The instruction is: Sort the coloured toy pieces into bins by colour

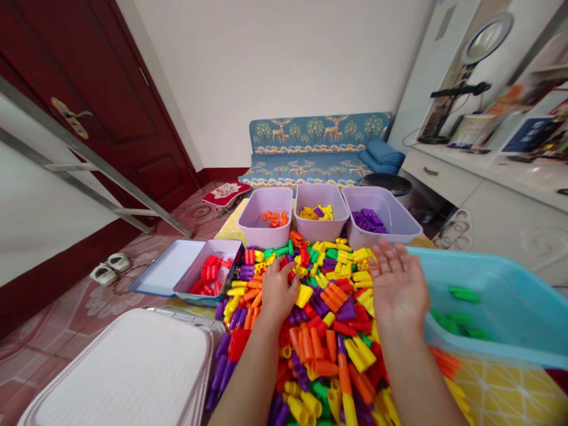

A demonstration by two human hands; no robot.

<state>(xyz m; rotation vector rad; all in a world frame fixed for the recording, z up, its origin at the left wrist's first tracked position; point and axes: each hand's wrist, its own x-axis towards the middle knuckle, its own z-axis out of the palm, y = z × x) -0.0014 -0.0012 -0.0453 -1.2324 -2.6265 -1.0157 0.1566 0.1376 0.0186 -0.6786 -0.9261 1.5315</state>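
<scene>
Counter (pixel 510 393) is covered by a yellow cloth (pixel 477 378) with pale lines; the middle is buried under loose plastic pieces (pixel 335 296) in red, orange, yellow, green and purple. Pieces are spread between both hands and under both forearms.

Left hand (pixel 278 290) is placed palm down on the heap, fingers half curled by a red piece; whether anything is held in its grip can't be told. Right hand (pixel 397 287) is turned palm up near the tub, grip spread wide, nothing seen on the palm.

Three lilac boxes are lined up at the far side: left box (pixel 266 238) is stocked with orange, middle box (pixel 322 229) with yellow plus a purple, right box (pixel 386 236) with purple. Red pieces are kept in the case (pixel 199 297) at left, its lid folded outward. Green pieces are held in the blue tub (pixel 501 278) at right. A white lid (pixel 119 373) is set at near left.

Room: the far wall is lined by a blue sofa (pixel 310 160) with deer and trees. A red stool (pixel 226 193) is parked left of it, a black bin (pixel 386 183) right. Dark red door (pixel 115 89) at left is crossed by a metal ladder (pixel 100 163); white shoes (pixel 110 269) are left on the tiled floor (pixel 146 254). A ring lamp (pixel 488 38) is stood on the white dresser (pixel 501 207).
</scene>
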